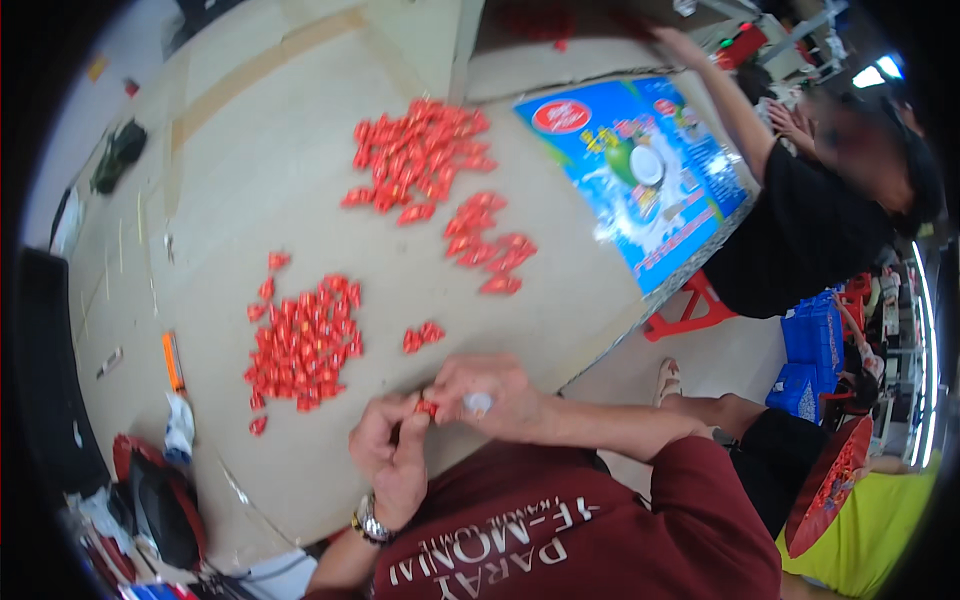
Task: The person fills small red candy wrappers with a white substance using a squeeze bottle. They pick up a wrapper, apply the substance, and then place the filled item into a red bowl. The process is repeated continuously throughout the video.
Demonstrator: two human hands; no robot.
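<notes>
Close to my body, at the table's near edge, both hands meet at one small glossy red piece. My left hand, with a metal watch on its wrist, pinches it between thumb and fingers. From the other side my right hand is closed, its fingertips at the piece. A small whitish round object shows at the right hand; its kind is unclear. Just beyond lies a little cluster of like pieces. A larger pile spreads to the left, and more red pieces lie farther off in a big heap and a smaller group.
A blue printed sheet with a coconut picture covers the table's right part. An orange-handled tool and a small knife-like item lie at left. A person in black reaches over the far right side, near a red stool.
</notes>
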